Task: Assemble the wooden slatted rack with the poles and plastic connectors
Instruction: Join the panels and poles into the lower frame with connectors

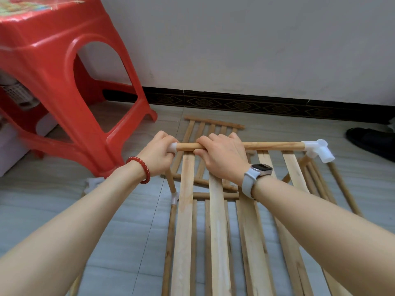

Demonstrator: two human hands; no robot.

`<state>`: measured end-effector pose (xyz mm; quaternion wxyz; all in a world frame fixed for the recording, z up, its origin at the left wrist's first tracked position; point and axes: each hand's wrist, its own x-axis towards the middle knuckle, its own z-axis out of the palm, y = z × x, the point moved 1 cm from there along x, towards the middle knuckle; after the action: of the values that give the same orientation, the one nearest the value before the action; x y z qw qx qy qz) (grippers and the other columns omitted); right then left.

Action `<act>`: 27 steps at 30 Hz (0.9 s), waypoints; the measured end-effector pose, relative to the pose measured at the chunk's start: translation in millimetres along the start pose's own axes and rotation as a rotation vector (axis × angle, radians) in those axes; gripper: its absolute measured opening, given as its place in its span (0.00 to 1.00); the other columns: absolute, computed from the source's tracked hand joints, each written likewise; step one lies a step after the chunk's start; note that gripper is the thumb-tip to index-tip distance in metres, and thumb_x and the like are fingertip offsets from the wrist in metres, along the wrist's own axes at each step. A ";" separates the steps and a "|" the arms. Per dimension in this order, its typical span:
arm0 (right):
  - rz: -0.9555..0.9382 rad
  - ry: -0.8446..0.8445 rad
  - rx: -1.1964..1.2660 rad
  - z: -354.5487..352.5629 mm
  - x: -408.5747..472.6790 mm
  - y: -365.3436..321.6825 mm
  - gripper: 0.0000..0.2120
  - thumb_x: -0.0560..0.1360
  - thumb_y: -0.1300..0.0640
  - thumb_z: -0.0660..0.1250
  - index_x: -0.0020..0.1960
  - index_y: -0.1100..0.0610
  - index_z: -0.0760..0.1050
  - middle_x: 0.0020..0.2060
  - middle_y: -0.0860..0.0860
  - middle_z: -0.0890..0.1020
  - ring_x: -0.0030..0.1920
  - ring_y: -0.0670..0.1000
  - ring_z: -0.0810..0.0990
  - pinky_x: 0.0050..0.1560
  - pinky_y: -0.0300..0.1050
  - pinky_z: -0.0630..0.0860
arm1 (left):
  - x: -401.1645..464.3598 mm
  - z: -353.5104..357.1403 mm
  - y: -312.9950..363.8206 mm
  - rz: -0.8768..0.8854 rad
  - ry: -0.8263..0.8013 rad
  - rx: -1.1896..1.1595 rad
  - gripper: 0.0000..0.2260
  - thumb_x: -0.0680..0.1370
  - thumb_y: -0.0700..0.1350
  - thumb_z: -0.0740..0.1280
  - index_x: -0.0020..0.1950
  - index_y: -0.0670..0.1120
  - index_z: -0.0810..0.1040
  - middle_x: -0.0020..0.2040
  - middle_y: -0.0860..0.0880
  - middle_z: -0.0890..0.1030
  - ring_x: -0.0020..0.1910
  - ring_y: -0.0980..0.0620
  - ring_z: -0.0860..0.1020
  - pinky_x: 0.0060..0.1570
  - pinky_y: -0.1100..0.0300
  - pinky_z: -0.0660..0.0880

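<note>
A slatted wooden shelf panel [183,221] is raised in front of me, its far round rail [273,145] running left to right. My left hand [159,153] grips a white plastic connector [172,146] at the rail's left end. My right hand [222,154] grips the rail just right of it. Another white connector [318,150] caps the rail's right end, with a pole [342,184] slanting down from it. Below my left hand a short pole [171,181] runs down into a third connector [174,198]. A second slatted panel [210,129] lies flat on the floor behind.
A red plastic stool [64,86] stands at the left, close to my left hand. Loose poles [314,182] lie on the tiled floor at the right. A dark shoe [372,142] sits at the far right by the wall. A white piece [93,183] lies near the stool's leg.
</note>
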<state>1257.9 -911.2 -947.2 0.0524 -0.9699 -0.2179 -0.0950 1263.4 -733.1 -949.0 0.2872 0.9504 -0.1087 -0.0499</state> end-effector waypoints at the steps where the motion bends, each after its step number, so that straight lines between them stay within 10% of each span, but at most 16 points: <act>1: -0.004 -0.022 0.047 -3.8 -2.8 1.8 0.15 0.81 0.47 0.49 0.61 0.48 0.70 0.48 0.46 0.77 0.47 0.50 0.74 0.47 0.47 0.60 | -0.2 0.6 -0.1 -0.014 0.007 -0.066 0.11 0.76 0.34 0.60 0.56 0.44 0.73 0.54 0.49 0.66 0.50 0.52 0.71 0.49 0.61 0.69; 7: 0.275 0.145 0.147 -34.2 -37.1 69.4 0.15 0.80 0.55 0.53 0.63 0.52 0.72 0.57 0.50 0.77 0.61 0.52 0.71 0.66 0.51 0.56 | -2.2 3.7 1.8 -0.392 0.220 -0.705 0.17 0.77 0.41 0.63 0.67 0.43 0.69 0.61 0.45 0.74 0.58 0.47 0.74 0.54 0.56 0.72; 10: 0.672 0.245 0.091 -45.7 -60.6 128.7 0.14 0.79 0.57 0.54 0.61 0.58 0.74 0.58 0.59 0.76 0.62 0.60 0.69 0.63 0.52 0.62 | 3.0 7.5 5.2 -0.591 0.252 -1.048 0.08 0.79 0.43 0.61 0.55 0.43 0.75 0.46 0.46 0.79 0.38 0.53 0.77 0.39 0.63 0.74; 13: 0.979 0.137 0.409 -43.0 -71.1 164.0 0.18 0.80 0.57 0.50 0.61 0.65 0.71 0.59 0.65 0.74 0.61 0.63 0.70 0.58 0.52 0.66 | 11.0 13.9 3.4 -0.650 0.241 -0.862 0.12 0.80 0.48 0.56 0.47 0.46 0.78 0.43 0.46 0.78 0.45 0.50 0.76 0.51 0.54 0.73; 21: 1.005 0.111 0.686 -27.3 -66.8 169.5 0.17 0.81 0.57 0.49 0.46 0.57 0.76 0.47 0.58 0.77 0.47 0.56 0.73 0.49 0.49 0.69 | 25.3 23.6 -3.1 -0.591 0.328 -0.753 0.13 0.78 0.42 0.54 0.50 0.44 0.78 0.40 0.47 0.77 0.41 0.50 0.75 0.46 0.54 0.70; 27: 0.959 0.007 0.642 -38.7 -72.1 161.8 0.22 0.81 0.52 0.47 0.68 0.64 0.63 0.65 0.64 0.68 0.57 0.58 0.70 0.60 0.52 0.66 | 15.9 8.4 6.7 -0.530 0.143 -0.347 0.21 0.82 0.53 0.49 0.68 0.41 0.65 0.56 0.41 0.74 0.47 0.47 0.75 0.57 0.46 0.70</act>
<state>1257.7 -1092.0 -934.1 0.3823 -0.8953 0.2285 0.0069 1276.3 -746.8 -952.8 0.4289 0.8836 0.1729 -0.0737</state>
